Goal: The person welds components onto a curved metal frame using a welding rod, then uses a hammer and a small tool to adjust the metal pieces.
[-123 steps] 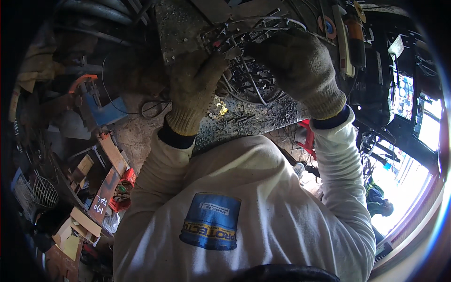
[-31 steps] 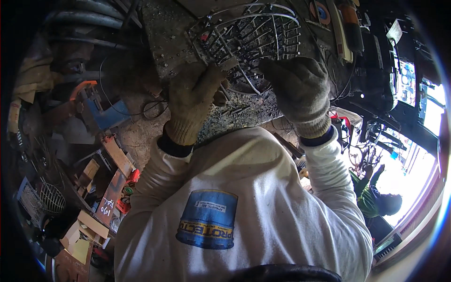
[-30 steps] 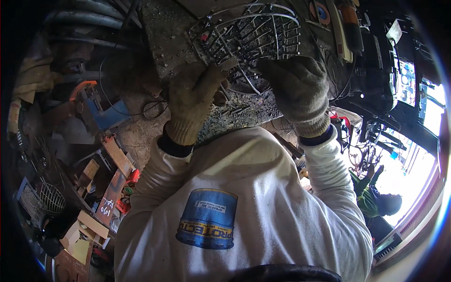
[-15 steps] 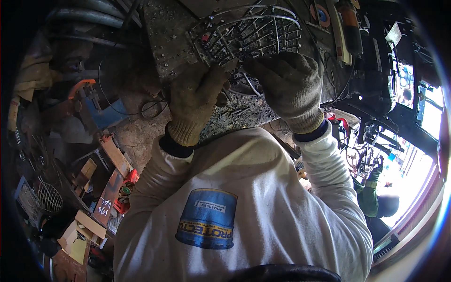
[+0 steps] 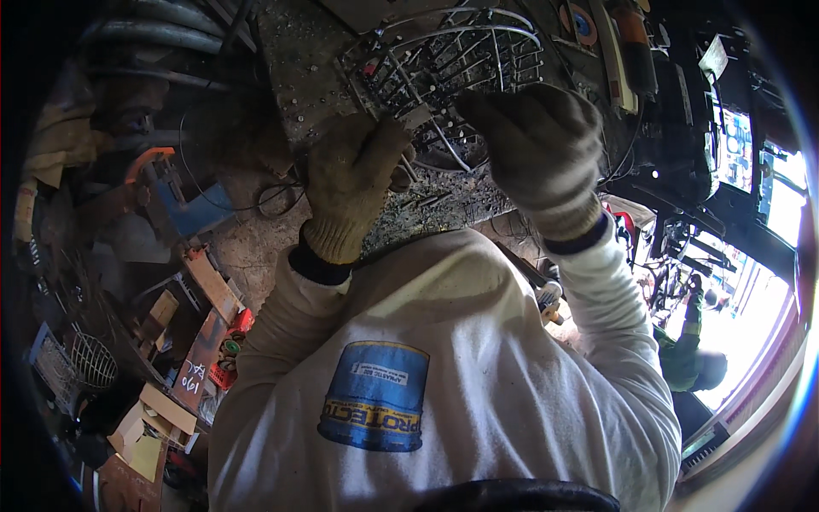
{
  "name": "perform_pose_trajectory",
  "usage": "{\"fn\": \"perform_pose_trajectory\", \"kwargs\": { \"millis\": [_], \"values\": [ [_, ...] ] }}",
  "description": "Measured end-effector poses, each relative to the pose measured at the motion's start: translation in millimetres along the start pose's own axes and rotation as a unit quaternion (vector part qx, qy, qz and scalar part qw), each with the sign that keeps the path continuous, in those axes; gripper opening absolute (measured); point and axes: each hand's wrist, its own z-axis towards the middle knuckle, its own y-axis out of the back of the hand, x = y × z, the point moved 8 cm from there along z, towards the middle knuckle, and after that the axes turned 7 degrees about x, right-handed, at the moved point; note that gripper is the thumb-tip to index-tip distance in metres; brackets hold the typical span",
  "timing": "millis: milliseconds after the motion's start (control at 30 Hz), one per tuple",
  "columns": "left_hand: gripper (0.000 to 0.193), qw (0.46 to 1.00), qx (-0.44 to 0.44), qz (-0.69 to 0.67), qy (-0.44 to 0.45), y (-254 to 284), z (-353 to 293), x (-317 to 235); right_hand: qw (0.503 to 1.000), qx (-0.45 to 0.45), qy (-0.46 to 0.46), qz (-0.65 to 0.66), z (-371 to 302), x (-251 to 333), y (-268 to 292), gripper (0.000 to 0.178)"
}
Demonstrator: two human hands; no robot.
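A basket-like frame of bent metal rods (image 5: 499, 64) lies on the dark worktop. My left hand (image 5: 350, 171), in a knitted work glove, is closed at its near left side. A small flat metal piece (image 5: 415, 117) shows at the thumb tip, seemingly pinched there against the frame. From under the curled fingers a short rod end sticks out. My right hand (image 5: 546, 154), also gloved, hovers at the frame's right side, blurred by motion. Its fingers are curled together, and whatever they hold is hidden.
Small metal bits litter the worktop (image 5: 294, 85). A power tool with an orange body (image 5: 633, 34) and a disc (image 5: 583, 27) lie at the far right. On the left are an orange-and-blue metal stand (image 5: 188, 205), an open cardboard box (image 5: 166, 410) and scrap. A co-worker (image 5: 687, 358) is at the right.
My right hand has moved right and slightly back toward me, away from the flat metal piece. The left hand stays nearly in place, and the rod frame has shifted slightly.
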Motion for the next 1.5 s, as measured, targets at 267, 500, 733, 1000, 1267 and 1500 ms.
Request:
{"fn": "perform_pose_trajectory", "kwargs": {
  "millis": [267, 500, 733, 1000, 1267, 1500],
  "values": [
    [0.018, 0.99, 0.002, -0.136, 0.043, -2.7, -16.7, 5.8, 0.985, -0.094, -0.142, 0.017, -28.4, -31.8, 51.2, 0.035],
    [0.015, 0.995, 0.03, -0.082, 0.048, -15.5, -17.7, 11.8, 0.981, -0.058, -0.157, 0.092, -55.1, -20.7, 28.4, 0.037],
    [0.011, 0.999, 0.031, -0.016, -0.025, -15.7, -18.0, 14.2, 0.977, -0.031, -0.166, 0.13, -59.6, -11.5, 18.6, 0.045],
    [0.011, 0.999, 0.019, -0.032, 0.031, -16.5, -18.1, 14.4, 0.981, -0.013, -0.142, 0.133, -57.0, 0.2, 2.8, 0.044],
    [0.017, 0.998, 0.023, -0.053, 0.009, -15.5, -15.3, 13.3, 0.995, 0.023, -0.078, 0.059, -36.6, 6.7, -3.7, 0.039],
    [0.02, 0.999, 0.017, -0.037, 0.035, -15.3, -14.8, 12.1, 0.994, 0.023, -0.089, 0.051, -30.5, 9.4, 1.3, 0.031]
  ]
}}
